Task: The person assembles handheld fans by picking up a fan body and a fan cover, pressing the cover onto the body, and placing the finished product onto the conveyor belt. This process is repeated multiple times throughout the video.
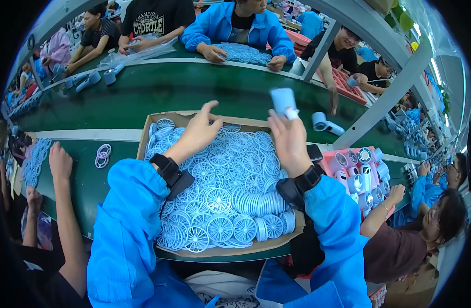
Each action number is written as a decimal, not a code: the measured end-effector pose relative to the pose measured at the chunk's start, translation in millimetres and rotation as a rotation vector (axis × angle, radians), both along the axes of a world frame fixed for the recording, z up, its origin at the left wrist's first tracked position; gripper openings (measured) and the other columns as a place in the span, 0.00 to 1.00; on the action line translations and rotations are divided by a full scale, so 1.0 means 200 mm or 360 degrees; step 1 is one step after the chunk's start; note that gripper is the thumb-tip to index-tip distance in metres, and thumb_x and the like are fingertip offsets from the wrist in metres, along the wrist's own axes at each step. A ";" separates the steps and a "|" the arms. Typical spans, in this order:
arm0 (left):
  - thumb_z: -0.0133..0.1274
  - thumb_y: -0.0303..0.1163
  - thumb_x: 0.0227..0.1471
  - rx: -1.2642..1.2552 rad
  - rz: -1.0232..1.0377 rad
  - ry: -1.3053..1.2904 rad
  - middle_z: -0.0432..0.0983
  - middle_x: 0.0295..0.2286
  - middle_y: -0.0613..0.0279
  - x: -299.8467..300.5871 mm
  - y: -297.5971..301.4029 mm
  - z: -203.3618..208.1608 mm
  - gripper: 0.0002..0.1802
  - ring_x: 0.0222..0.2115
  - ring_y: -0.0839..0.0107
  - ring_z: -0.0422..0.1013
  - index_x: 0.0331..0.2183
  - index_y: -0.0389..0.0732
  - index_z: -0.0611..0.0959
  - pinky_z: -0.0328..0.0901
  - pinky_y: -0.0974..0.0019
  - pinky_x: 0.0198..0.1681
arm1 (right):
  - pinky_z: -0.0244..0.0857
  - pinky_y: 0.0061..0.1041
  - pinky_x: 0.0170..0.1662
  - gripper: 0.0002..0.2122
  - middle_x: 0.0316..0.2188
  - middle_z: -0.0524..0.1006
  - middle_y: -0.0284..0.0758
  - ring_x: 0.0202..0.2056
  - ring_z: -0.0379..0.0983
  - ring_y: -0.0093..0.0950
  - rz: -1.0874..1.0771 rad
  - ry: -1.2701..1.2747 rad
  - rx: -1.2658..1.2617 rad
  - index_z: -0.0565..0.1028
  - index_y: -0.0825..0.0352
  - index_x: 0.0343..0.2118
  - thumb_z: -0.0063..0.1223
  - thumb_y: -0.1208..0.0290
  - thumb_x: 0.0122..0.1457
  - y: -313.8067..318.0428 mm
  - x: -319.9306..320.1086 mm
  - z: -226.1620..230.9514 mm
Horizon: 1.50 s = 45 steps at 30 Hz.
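Observation:
My left hand [200, 129] hovers over the far left part of an open cardboard box [143, 137], its fingers apart and nothing in them. Light-blue round fan grilles [218, 200] fill the box, some lying flat and others stacked on edge in a row at the right. Past the far right rim of the box, my right hand [289, 141] is raised, palm up. At its fingertips is a light-blue handheld fan part [282, 100], tilted over the green belt. Something white covers one fingertip against the part. Dark bands circle both my wrists.
A green conveyor belt [194, 87] runs across beyond the box. Fan bodies [320, 121] lie on it at right, more [94, 77] at far left. A pink tray [338, 159] of fan parts is right of the box. Pink rings [103, 155] lie left. Co-workers' arms flank me; a metal post [387, 97] slants at right.

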State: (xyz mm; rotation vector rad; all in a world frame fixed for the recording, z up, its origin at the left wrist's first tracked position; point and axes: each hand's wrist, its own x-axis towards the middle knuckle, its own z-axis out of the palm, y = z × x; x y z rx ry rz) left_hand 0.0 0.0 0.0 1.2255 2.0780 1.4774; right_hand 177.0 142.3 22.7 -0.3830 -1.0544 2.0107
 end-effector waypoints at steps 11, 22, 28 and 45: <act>0.51 0.38 0.46 -0.0414 -0.0788 0.0897 0.74 0.34 0.51 0.06 -0.09 -0.09 0.19 0.38 0.55 0.68 0.42 0.45 0.78 0.62 0.57 0.45 | 0.64 0.27 0.45 0.11 0.37 0.76 0.33 0.40 0.72 0.27 0.1229 -0.1255 0.1914 0.73 0.63 0.42 0.51 0.71 0.56 -0.26 0.04 -0.04; 0.49 0.41 0.47 -0.0462 -0.0836 0.0907 0.75 0.37 0.53 0.04 -0.06 -0.10 0.21 0.41 0.54 0.69 0.43 0.46 0.78 0.61 0.57 0.47 | 0.67 0.24 0.36 0.09 0.27 0.76 0.34 0.29 0.72 0.23 0.0066 -0.1311 0.1536 0.75 0.69 0.36 0.44 0.79 0.54 0.12 0.02 0.26; 0.49 0.43 0.45 -0.0494 -0.0802 0.0921 0.75 0.37 0.54 0.05 -0.02 -0.11 0.22 0.41 0.54 0.69 0.43 0.48 0.78 0.62 0.56 0.47 | 0.64 0.36 0.46 0.21 0.44 0.73 0.43 0.47 0.68 0.41 0.0280 -0.1870 0.2826 0.72 0.62 0.44 0.52 0.78 0.42 0.79 0.14 -0.21; 0.48 0.44 0.51 0.0277 -0.0493 -0.0847 0.73 0.40 0.54 0.23 -0.12 0.10 0.26 0.41 0.63 0.70 0.47 0.38 0.71 0.64 0.58 0.44 | 0.64 0.30 0.45 0.25 0.49 0.68 0.38 0.46 0.68 0.30 0.1127 -0.0971 0.0981 0.62 0.63 0.55 0.47 0.54 0.58 0.03 0.07 0.25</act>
